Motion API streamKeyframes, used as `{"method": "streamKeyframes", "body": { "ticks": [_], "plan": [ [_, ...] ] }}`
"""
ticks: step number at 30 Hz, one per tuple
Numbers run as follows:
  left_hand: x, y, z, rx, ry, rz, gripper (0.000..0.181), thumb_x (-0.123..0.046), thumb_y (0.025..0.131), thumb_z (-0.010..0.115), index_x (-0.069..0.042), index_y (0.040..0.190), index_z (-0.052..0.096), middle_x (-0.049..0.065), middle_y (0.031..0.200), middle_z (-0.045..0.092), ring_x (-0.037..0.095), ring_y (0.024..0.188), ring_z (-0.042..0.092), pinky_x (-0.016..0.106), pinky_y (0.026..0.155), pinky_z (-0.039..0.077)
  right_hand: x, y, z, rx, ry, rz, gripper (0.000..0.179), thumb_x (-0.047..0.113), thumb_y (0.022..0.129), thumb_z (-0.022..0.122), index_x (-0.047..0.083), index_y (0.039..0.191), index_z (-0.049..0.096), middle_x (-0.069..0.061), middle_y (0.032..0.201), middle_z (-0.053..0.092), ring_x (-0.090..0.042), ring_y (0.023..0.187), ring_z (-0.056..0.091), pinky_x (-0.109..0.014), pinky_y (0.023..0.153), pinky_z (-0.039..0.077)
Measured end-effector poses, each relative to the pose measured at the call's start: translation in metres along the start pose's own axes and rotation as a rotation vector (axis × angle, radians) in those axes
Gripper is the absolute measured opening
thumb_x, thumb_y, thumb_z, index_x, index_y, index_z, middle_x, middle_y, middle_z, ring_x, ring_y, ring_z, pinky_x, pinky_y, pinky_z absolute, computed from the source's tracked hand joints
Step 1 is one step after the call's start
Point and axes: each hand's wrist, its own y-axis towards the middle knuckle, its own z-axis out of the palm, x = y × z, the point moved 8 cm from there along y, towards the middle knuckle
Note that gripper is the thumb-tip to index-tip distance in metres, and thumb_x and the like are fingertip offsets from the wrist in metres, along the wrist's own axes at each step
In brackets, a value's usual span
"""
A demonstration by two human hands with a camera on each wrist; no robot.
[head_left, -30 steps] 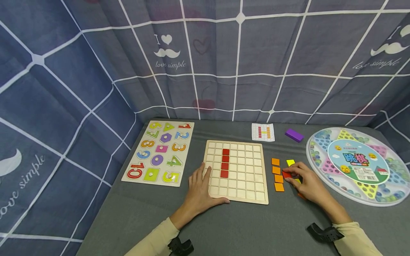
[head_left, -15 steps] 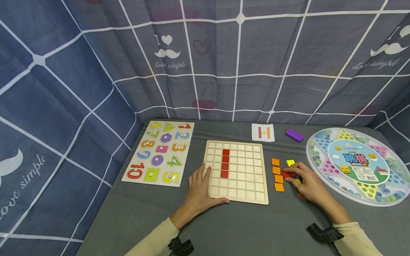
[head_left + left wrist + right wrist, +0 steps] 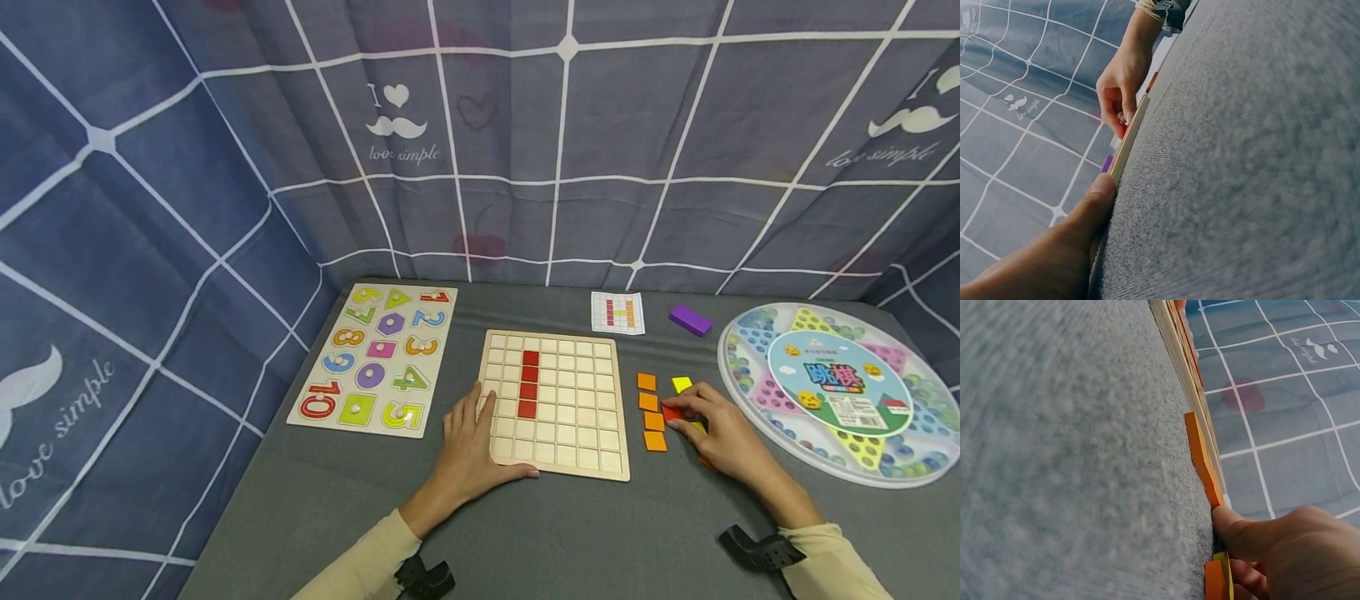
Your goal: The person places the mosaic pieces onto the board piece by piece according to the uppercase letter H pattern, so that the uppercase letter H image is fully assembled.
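The wooden grid board (image 3: pixel 570 417) lies on the grey table, with several red square tiles (image 3: pixel 528 390) standing in one column. My left hand (image 3: pixel 468 454) rests at the board's near left corner, fingers straight along the left side and thumb (image 3: pixel 1105 185) against the front edge. Right of the board, my right hand (image 3: pixel 716 429) pinches a red tile (image 3: pixel 670 412) between thumb and fingers, low over the table. A column of orange tiles (image 3: pixel 651 421) lies just left of that hand. Yellow tiles (image 3: pixel 681 384) lie beside and partly under it, and another orange piece (image 3: pixel 1214 581) is mostly hidden.
A number puzzle board (image 3: pixel 371 358) lies at the left. Behind the grid board are a printed pattern card (image 3: pixel 617 312) and a purple block (image 3: pixel 690 320). A round Chinese checkers set (image 3: pixel 840 387) takes up the right side. A checked curtain (image 3: pixel 495 133) stands at the back.
The head view has shifted very slightly. Both hands and the tiles stay where they were.
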Motion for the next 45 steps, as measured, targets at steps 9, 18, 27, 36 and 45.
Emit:
{"method": "streamKeyframes", "body": {
  "ticks": [9, 18, 27, 36, 45],
  "plan": [
    [0.002, -0.001, 0.003, 0.017, -0.003, -0.014, 0.126, -0.074, 0.053, 0.081, -0.001, 0.148, 0.039, 0.021, 0.156, 0.028, 0.035, 0.135, 0.035, 0.050, 0.099, 0.031, 0.008, 0.001, -0.002, -0.034, 0.011, -0.011, 0.032, -0.007, 0.070, 0.081, 0.006, 0.098, 0.073, 0.001, 0.090, 0.059, -0.005, 0.075, 0.046, -0.015, 0.064, 0.034],
    [0.004, 0.000, 0.002, 0.017, -0.010, -0.018, 0.126, -0.074, 0.054, 0.081, -0.001, 0.148, 0.038, 0.021, 0.157, 0.027, 0.035, 0.134, 0.035, 0.050, 0.098, 0.031, 0.019, 0.013, -0.001, -0.068, -0.012, 0.012, 0.030, -0.001, 0.069, 0.085, 0.007, 0.096, 0.074, 0.002, 0.084, 0.056, -0.006, 0.071, 0.042, -0.015, 0.062, 0.030],
    [0.006, -0.002, 0.000, 0.006, -0.008, -0.016, 0.126, -0.073, 0.053, 0.082, 0.000, 0.147, 0.040, 0.022, 0.155, 0.029, 0.036, 0.133, 0.036, 0.051, 0.098, 0.031, 0.059, 0.040, 0.038, -0.029, 0.068, -0.015, 0.028, 0.009, 0.070, 0.087, 0.008, 0.095, 0.074, 0.003, 0.084, 0.058, -0.009, 0.068, 0.044, -0.016, 0.061, 0.032],
    [0.006, 0.002, 0.000, 0.038, 0.019, -0.025, 0.127, -0.076, 0.054, 0.079, -0.002, 0.149, 0.038, 0.020, 0.157, 0.026, 0.035, 0.135, 0.034, 0.050, 0.100, 0.032, 0.117, 0.065, 0.085, 0.040, 0.185, -0.089, 0.025, 0.014, 0.073, 0.086, 0.010, 0.095, 0.075, 0.001, 0.083, 0.061, -0.013, 0.070, 0.049, -0.022, 0.063, 0.037],
    [0.003, 0.004, 0.002, 0.034, 0.027, -0.017, 0.128, -0.078, 0.052, 0.078, -0.002, 0.148, 0.039, 0.021, 0.156, 0.028, 0.035, 0.136, 0.034, 0.049, 0.101, 0.032, 0.143, 0.070, 0.110, 0.084, 0.227, -0.113, 0.023, 0.017, 0.075, 0.085, 0.011, 0.094, 0.075, 0.001, 0.081, 0.062, -0.011, 0.067, 0.051, -0.021, 0.061, 0.039]
  ]
}}
